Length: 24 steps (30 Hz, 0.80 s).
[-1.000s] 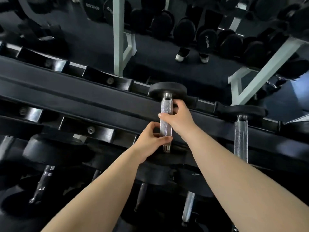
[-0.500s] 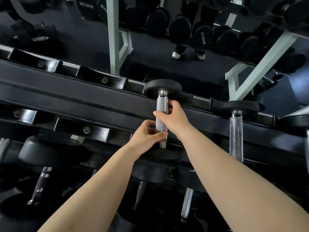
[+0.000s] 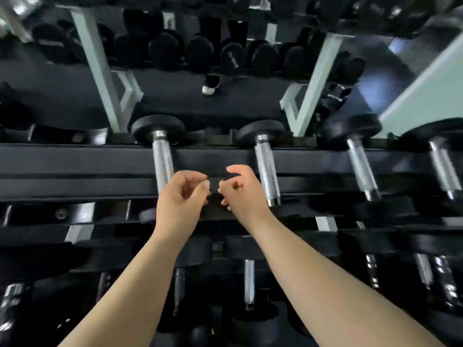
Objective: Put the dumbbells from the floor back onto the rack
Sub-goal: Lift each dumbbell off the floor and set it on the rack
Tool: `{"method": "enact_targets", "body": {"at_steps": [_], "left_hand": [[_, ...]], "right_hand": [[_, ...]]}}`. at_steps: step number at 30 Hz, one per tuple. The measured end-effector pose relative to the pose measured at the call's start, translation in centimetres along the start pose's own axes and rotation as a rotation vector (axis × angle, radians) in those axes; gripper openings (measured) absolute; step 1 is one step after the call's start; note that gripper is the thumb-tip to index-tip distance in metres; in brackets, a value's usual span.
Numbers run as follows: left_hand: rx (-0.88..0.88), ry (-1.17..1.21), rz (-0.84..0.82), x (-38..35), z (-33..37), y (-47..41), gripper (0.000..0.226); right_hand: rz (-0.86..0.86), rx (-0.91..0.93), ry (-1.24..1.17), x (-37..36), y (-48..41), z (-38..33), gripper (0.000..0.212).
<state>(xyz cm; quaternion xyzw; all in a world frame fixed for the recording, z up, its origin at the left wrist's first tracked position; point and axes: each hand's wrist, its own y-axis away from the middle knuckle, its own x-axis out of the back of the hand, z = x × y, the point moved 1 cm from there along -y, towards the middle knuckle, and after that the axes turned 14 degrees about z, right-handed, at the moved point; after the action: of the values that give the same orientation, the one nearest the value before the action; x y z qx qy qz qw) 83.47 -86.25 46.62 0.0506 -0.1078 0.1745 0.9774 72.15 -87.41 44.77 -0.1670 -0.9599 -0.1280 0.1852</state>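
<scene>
Above the rack, both hands, left hand and right hand, hang loosely curled, each grip holding nothing; one dumbbell looks placed, so next means fetching another from the floor.

Head view, close, looking down onto rack.

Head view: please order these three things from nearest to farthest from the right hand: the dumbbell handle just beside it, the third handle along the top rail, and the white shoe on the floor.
From the right hand:
1. The dumbbell handle just to its right, almost touching the hand.
2. The third handle, farther right on the same rail.
3. The white shoe, beyond the rack on the dark floor.
</scene>
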Motion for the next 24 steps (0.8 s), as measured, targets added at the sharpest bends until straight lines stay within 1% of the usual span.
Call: {"method": "enact_targets", "body": {"at_steps": [1,2,5,8,10,14,17,21,24], "left_hand": [[-0.003,-0.002,-0.038,-1.1,0.2,1.2,0.026],[-0.007,-0.007,-0.096,-2.9,0.6,3.1,0.026],[-0.023,-0.077,-0.284,-8.6,1.1,10.2,0.029],[-0.085,-0.194,-0.517,-14.7,0.3,19.9,0.031],[-0.101,-0.270,-0.659,-18.6,-0.8,27.0,0.030],[0.005,-0.381,-0.871,-25.0,-3.5,40.0,0.024],[0.123,-0.422,-0.903,-29.0,-5.1,47.4,0.025],[0.146,-0.466,-0.934,-35.0,-6.4,54.1,0.023],[0.169,-0.485,-0.967,-40.0,-7.6,57.9,0.018]], "right_hand": [[0.001,-0.013,0.003,1.5,0.7,1.0,0.023],[0.038,-0.033,0.002,4.1,1.6,2.4,0.014],[0.172,-0.115,-0.014,12.9,5.1,7.7,0.027],[0.268,-0.205,-0.022,22.7,10.8,14.5,0.027],[0.336,-0.300,-0.047,29.5,15.3,19.3,0.027],[0.494,-0.546,-0.080,42.4,24.7,28.2,0.021],[0.573,-0.681,-0.099,50.1,30.2,33.1,0.021],[0.682,-0.744,-0.123,58.1,32.6,38.4,0.020],[0.704,-0.751,-0.129,62.8,32.5,41.8,0.019]]}}
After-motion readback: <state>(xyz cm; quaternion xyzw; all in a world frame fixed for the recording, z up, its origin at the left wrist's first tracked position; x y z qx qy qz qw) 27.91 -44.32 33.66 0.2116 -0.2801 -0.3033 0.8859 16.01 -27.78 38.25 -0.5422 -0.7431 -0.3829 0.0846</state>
